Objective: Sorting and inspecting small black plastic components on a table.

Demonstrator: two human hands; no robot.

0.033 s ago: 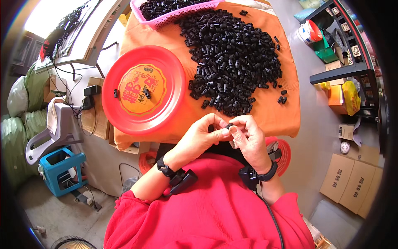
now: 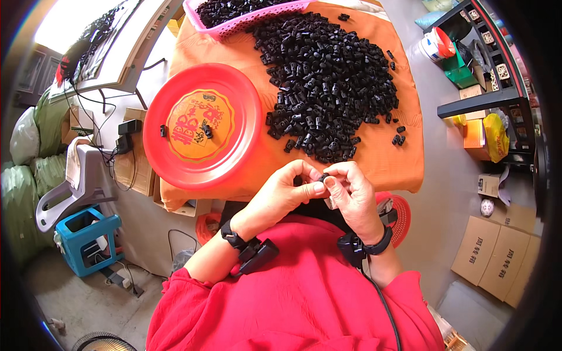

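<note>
One black piece (image 2: 323,176) I logged, pinched by left hand (image 2: 278,192) and right hand (image 2: 356,198), red tray (image 2: 244,137) far left

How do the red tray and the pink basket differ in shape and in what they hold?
The red tray is round, while the pink basket shows a long, nearly straight side. The tray's rim is smooth; the basket's wall has many small holes. The tray holds only a few black parts, the basket a great many. Both contain small, dark pieces.
</note>
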